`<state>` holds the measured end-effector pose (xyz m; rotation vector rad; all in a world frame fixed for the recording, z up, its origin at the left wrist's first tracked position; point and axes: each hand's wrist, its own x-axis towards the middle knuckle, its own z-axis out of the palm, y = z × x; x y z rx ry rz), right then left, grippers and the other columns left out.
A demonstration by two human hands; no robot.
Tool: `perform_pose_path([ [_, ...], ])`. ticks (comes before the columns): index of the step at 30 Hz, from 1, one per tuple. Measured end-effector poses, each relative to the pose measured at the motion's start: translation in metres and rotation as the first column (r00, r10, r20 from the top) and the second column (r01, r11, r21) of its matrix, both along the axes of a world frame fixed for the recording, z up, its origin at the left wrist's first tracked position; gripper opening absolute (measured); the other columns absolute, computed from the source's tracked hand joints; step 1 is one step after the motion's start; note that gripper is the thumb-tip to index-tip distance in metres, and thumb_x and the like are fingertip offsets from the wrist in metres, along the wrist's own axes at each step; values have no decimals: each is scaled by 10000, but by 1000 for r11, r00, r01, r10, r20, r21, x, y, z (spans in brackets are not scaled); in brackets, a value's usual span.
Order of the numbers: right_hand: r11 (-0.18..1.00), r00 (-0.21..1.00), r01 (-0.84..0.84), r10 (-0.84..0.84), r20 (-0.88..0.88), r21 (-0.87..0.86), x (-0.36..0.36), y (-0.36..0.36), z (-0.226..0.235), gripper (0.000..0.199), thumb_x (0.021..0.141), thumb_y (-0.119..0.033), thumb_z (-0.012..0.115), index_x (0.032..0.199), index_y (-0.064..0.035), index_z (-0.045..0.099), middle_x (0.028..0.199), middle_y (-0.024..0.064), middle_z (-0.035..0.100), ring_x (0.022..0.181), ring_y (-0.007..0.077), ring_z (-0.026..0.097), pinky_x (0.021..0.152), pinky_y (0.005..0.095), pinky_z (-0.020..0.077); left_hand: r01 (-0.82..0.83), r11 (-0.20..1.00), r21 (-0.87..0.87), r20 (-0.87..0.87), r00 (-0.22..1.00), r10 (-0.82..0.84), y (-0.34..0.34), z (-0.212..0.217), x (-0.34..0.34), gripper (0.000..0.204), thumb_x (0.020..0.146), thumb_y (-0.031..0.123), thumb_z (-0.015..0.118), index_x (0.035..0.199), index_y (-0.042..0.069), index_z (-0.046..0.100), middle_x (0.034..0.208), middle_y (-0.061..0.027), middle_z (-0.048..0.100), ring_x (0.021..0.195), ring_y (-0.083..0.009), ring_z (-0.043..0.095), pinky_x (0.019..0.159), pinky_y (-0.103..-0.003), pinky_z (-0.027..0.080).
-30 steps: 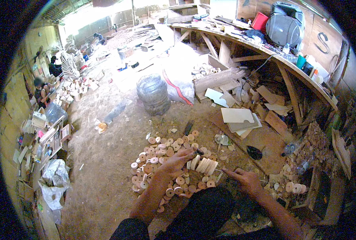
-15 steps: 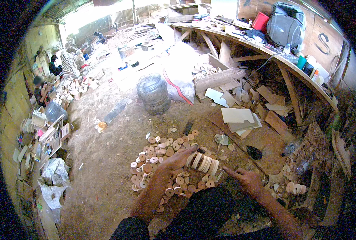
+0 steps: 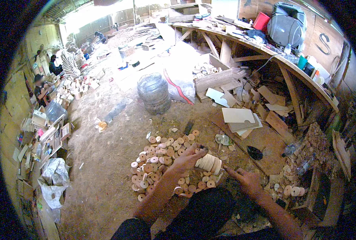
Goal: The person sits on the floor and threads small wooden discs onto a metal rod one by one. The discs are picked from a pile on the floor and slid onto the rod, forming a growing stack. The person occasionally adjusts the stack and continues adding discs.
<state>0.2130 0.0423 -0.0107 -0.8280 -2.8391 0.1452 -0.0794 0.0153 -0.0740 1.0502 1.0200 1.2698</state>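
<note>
A tight stack of pale round wooden discs (image 3: 209, 164), threaded in a row on a thin rod, is held above my lap. At its left end my left hand (image 3: 189, 159) is closed against the discs, with a small dark piece by its fingertips. My right hand (image 3: 247, 181) is closed at the right end, where the thin rod meets the fingers. Below and to the left, a heap of loose wooden discs (image 3: 154, 160) with centre holes lies on the ground, partly hidden by my left forearm.
A large clear plastic jug (image 3: 153, 94) stands ahead. Thin board offcuts (image 3: 239, 117) lie right of centre under a long curved workbench (image 3: 280, 56). A few more discs (image 3: 294, 191) sit at the far right. White plastic sacks (image 3: 55, 180) and seated people are at left.
The discs in the stack have closed up; the gaps between them are gone. My left hand has moved slightly right and toward my right hand, which stays nearly in place.
</note>
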Motion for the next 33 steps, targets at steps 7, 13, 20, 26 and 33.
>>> perform_pose_path([
  [7, 990, 978, 80, -100, -184, -115, 3, 3, -20, 536, 783, -3, 589, 1303, -127, 561, 996, 162, 658, 857, 390, 649, 715, 479, 519, -216, 969, 116, 751, 658, 56, -13, -9, 49, 417, 1043, 430, 413, 1220, 71, 533, 1281, -80, 585, 1143, -176, 569, 962, -355, 501],
  [13, 966, 953, 88, -153, -262, -244, 12, 6, -20, 411, 781, 5, 606, 1187, -53, 618, 1074, 200, 669, 953, 415, 640, 829, 489, 509, -108, 976, 189, 38, 994, 102, -26, 1, 45, 372, 1027, 176, 466, 1368, 39, 526, 1381, -89, 549, 1201, -190, 553, 1028, -364, 459],
  [20, 957, 924, 177, -242, -297, -228, -2, 6, 18, 463, 777, -32, 636, 1236, -77, 591, 1173, 218, 613, 1047, 425, 603, 924, 475, 490, -51, 966, 255, -119, 989, 84, -21, 22, 47, 368, 993, 82, 518, 1354, 23, 562, 1219, -76, 653, 1120, -156, 579, 995, -294, 442],
  [26, 971, 964, -83, 135, -227, 223, -26, -8, 53, 485, 758, -139, 675, 1237, -154, 602, 1348, 135, 534, 1162, 358, 540, 969, 479, 447, -71, 943, 325, -216, 965, 147, -14, 34, 60, 389, 1022, 118, 443, 1392, 23, 518, 1361, -99, 573, 1239, -198, 519, 1075, -336, 377],
  [33, 931, 995, -59, 84, -53, 361, -24, -13, 45, 411, 742, -254, 708, 1143, -174, 657, 1325, 67, 565, 1201, 296, 507, 965, 457, 415, -3, 852, 523, -387, 890, 240, -12, 43, 69, 385, 1021, 90, 400, 1377, 20, 531, 1476, -146, 470, 1371, -275, 433, 1142, -372, 305],
])
